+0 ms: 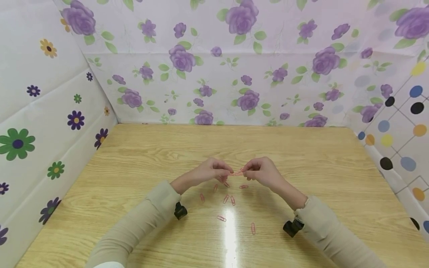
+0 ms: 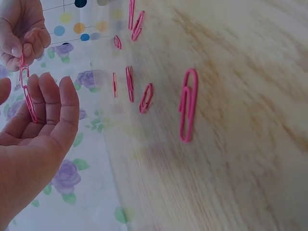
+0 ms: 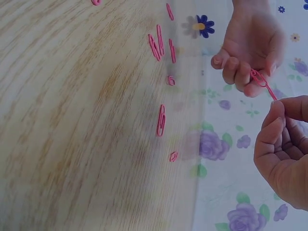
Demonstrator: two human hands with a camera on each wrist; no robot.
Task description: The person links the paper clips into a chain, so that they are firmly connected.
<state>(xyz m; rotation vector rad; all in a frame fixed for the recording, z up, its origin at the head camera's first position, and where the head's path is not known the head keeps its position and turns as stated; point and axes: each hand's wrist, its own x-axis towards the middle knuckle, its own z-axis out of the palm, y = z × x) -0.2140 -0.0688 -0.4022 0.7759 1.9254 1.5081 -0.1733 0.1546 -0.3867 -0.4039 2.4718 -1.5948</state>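
Above the table, two pink paper clips stretch end to end between the hands, seemingly hooked together. One paper clip (image 2: pixel 30 105) lies along the fingers of my left hand (image 1: pixel 212 170), its end held between thumb and fingers. My right hand (image 1: pixel 263 173) pinches the other paper clip (image 2: pixel 24 74) between thumb and fingertips, with the remaining fingers curled. In the right wrist view, a pink loop (image 3: pixel 259 78) shows at the left fingers, and a thin pink wire runs down to the right thumb tip. The right fingertips cover part of their clip.
Several loose pink paper clips lie on the wooden table (image 1: pixel 151 149), including one paper clip (image 1: pixel 221 218) nearer the body and another paper clip (image 1: pixel 253 228) to its right. A flowered sheet (image 1: pixel 214 89) stands behind the table, with patterned sheets at both sides.
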